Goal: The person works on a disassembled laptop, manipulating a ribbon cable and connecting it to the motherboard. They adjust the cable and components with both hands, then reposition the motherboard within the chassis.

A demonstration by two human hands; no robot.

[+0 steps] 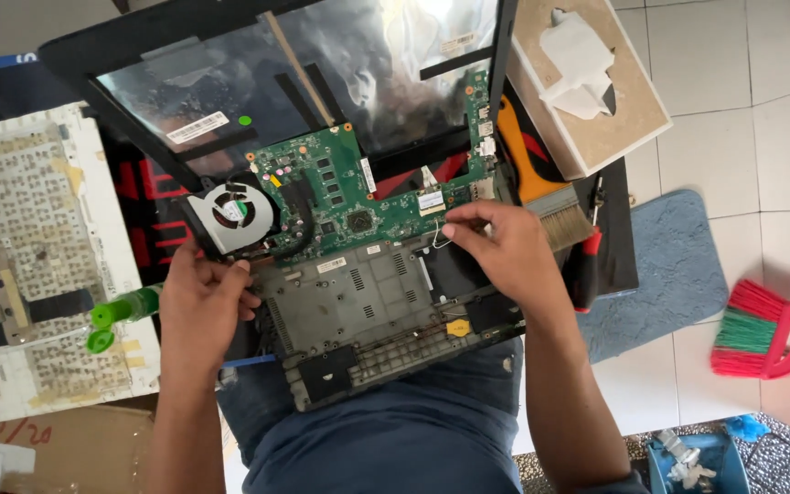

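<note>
- In the middle of the frame, our left hand (201,306) grips the left edge of the laptop base (368,316), below the fan (230,215).
- Our right hand (496,242) pinches a thin white wire (438,240) at the green board (358,187).
- We judge a steady base and a gentle, straight pull serve best here.

A detached laptop screen panel (322,64) lies at the top, its silvery back facing up with a white rectangular barcode label (197,127) and a small green round sticker (245,120). Right of it stands a beige square tissue box (596,137). Small white labels (431,200) sit on the green circuit board (340,183).
</note>
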